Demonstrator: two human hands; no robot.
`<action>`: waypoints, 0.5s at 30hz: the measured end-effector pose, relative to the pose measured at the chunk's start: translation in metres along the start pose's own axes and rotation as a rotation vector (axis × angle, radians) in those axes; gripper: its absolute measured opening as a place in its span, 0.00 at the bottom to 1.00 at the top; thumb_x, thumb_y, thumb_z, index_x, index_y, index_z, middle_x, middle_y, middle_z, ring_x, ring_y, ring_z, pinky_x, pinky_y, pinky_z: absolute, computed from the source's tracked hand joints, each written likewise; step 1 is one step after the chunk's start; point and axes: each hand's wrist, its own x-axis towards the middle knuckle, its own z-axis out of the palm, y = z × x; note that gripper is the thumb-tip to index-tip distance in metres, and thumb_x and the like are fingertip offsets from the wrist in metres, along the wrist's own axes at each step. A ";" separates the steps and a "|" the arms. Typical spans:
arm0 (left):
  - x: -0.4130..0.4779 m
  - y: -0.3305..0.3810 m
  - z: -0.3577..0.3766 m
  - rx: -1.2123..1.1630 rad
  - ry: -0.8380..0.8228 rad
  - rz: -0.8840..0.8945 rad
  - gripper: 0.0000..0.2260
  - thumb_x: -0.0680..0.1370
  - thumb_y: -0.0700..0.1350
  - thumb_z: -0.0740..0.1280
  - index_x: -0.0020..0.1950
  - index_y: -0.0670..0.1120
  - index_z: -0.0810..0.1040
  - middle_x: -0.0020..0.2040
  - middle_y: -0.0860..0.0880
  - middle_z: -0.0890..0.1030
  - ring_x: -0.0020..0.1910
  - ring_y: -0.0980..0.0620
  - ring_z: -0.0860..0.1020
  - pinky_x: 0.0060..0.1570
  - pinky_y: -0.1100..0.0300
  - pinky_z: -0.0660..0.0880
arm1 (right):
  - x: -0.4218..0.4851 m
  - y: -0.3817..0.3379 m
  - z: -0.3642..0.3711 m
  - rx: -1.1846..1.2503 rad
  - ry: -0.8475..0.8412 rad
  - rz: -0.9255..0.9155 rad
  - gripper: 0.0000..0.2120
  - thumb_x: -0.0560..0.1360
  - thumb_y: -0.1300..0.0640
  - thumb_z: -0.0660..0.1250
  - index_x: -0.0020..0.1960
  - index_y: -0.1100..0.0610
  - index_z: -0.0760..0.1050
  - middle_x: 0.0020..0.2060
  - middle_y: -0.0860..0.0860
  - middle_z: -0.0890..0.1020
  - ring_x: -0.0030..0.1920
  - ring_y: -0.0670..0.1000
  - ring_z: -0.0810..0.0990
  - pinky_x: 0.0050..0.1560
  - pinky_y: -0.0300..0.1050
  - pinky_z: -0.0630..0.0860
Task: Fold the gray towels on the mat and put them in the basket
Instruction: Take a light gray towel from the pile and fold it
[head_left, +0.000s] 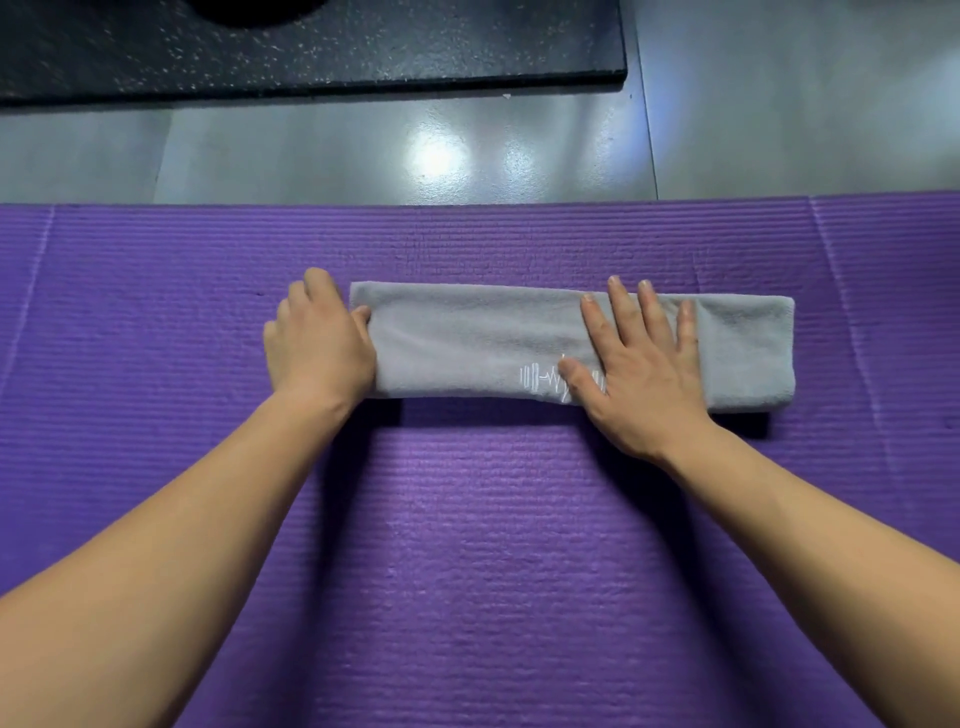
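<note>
A gray towel lies folded into a long narrow strip across the purple mat, with a white embroidered mark near its front edge. My left hand grips the towel's left end, its fingers curled round the edge and its thumb on top. Flat on the right half of the strip lies my right hand, fingers straight and spread. The towel's right end sticks out past that hand. No basket is in view.
Beyond the mat's far edge is a shiny gray floor. A black speckled rubber slab lies at the top left, with a dark round object on it at the frame's top edge.
</note>
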 end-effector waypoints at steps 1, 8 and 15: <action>-0.004 0.009 0.000 -0.006 0.068 0.086 0.12 0.78 0.41 0.65 0.61 0.41 0.71 0.60 0.37 0.74 0.58 0.34 0.73 0.57 0.40 0.69 | 0.001 0.001 0.000 0.002 -0.001 -0.009 0.38 0.77 0.29 0.38 0.82 0.45 0.42 0.82 0.48 0.42 0.81 0.54 0.37 0.77 0.65 0.36; -0.069 0.086 0.038 0.132 -0.318 0.659 0.29 0.81 0.59 0.44 0.81 0.53 0.58 0.83 0.45 0.53 0.82 0.44 0.50 0.77 0.34 0.46 | 0.002 0.020 -0.011 0.059 -0.057 -0.167 0.40 0.74 0.30 0.37 0.83 0.45 0.47 0.82 0.48 0.43 0.81 0.54 0.38 0.78 0.60 0.34; -0.059 0.073 0.044 0.227 -0.300 0.586 0.32 0.79 0.66 0.38 0.83 0.57 0.46 0.84 0.50 0.43 0.82 0.47 0.40 0.76 0.34 0.37 | 0.000 0.087 -0.016 0.019 0.000 0.033 0.39 0.76 0.32 0.40 0.82 0.49 0.50 0.82 0.52 0.51 0.82 0.56 0.46 0.79 0.60 0.38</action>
